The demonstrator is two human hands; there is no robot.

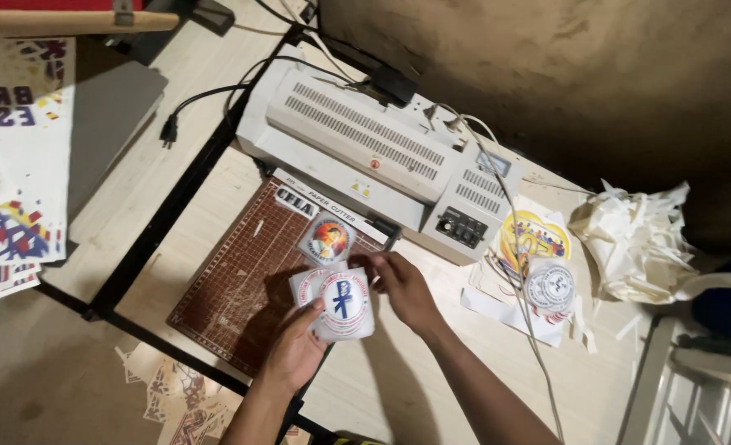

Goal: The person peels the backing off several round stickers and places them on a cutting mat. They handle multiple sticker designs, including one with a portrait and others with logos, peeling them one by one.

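My left hand [295, 346] holds a small stack of round printed stickers [338, 303] from below, white with a red ring and a blue emblem. My right hand [405, 290] pinches the stack's upper right edge. Both hands hover over the right side of a brown gridded paper cutter [238, 280]. One more round sticker with an orange picture [328, 239] lies on the cutter just above the stack.
A white laminator [365, 148] stands behind the cutter, its cables trailing across the wooden table [398, 387]. To the right lie a pile of round stickers [551, 284], a printed sheet [534, 239] and crumpled paper offcuts [637, 239]. Printed sheets [11, 165] lie far left.
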